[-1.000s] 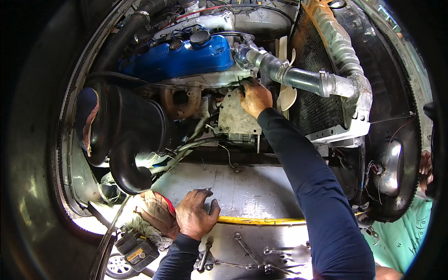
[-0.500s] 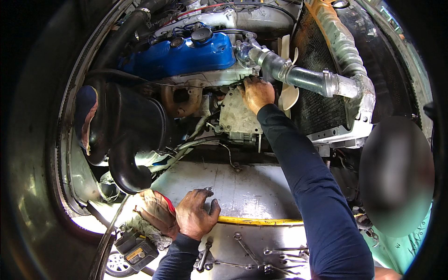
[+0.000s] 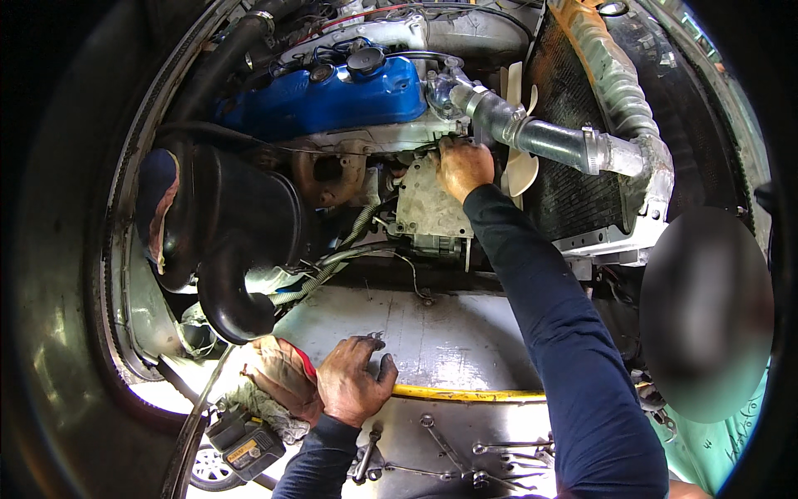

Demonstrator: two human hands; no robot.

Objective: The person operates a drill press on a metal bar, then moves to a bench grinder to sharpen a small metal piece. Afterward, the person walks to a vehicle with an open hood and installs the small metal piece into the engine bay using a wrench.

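My right hand (image 3: 464,169) reaches into the engine bay, at the top edge of a grey metal plate (image 3: 428,200) beside the fan (image 3: 521,172). Its fingers are curled down and their tips are hidden, so what they grip cannot be made out. Above it sits the engine's blue valve cover (image 3: 332,100). My left hand (image 3: 357,384) lies palm down, fingers apart, on the panel's yellow edge. It holds nothing. A crumpled cloth (image 3: 278,374) lies just left of it.
Several wrenches (image 3: 445,445) lie on the near surface. A cordless tool's battery pack (image 3: 249,449) is at the lower left. The black air cleaner housing (image 3: 241,208) stands left, the radiator (image 3: 573,141) right. A silver-clamped hose (image 3: 553,141) passes above my right hand. Someone in green (image 3: 715,441) stands right.
The whole view has shifted slightly, so the scene sits a little further right. Both hands keep their places, the right one at the plate and the left on the edge.
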